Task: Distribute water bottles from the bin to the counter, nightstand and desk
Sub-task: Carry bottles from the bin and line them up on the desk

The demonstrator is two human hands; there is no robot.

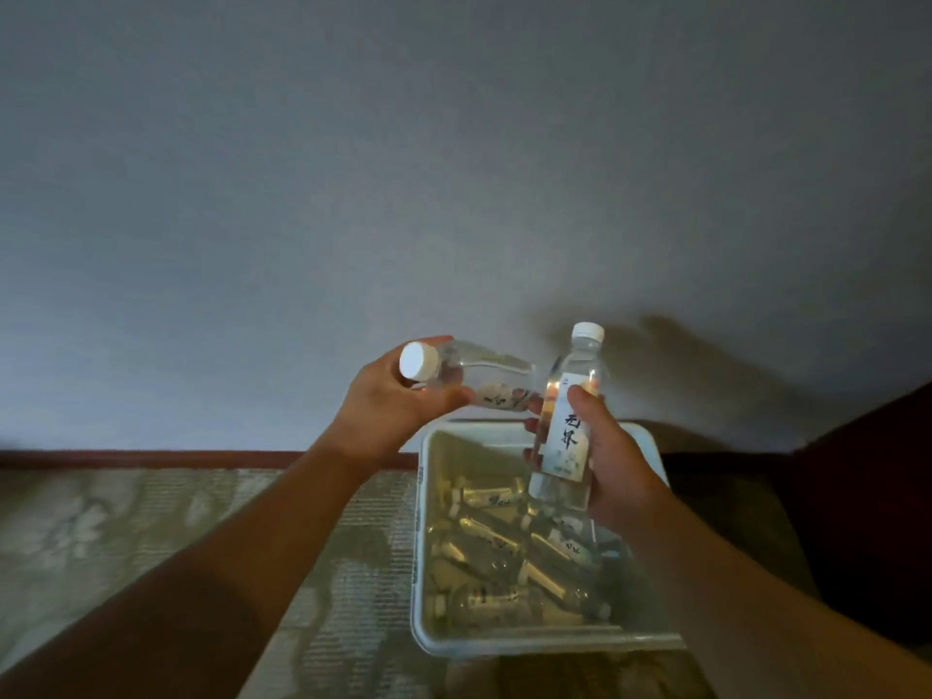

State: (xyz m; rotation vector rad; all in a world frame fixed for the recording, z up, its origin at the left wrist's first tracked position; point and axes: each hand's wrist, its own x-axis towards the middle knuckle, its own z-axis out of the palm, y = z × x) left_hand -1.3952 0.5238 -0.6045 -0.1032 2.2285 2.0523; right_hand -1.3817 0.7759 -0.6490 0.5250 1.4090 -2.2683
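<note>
A white plastic bin [534, 643] sits on the patterned carpet and holds several clear water bottles [499, 542] lying on their sides. Above the bin's far left corner, my left hand [388, 406] grips a clear bottle with a white cap [469, 370] near its neck; that bottle lies almost level, cap pointing toward me. My right hand [613, 461] grips a second bottle [565, 431] round its white label. This one stands nearly upright over the bin, white cap on top.
A plain grey wall [454, 169] fills the upper view, with a dark red skirting board [176, 457] at its foot. Patterned beige carpet [126, 527] spreads to the left of the bin. A dark piece of furniture [867, 496] stands at the right edge.
</note>
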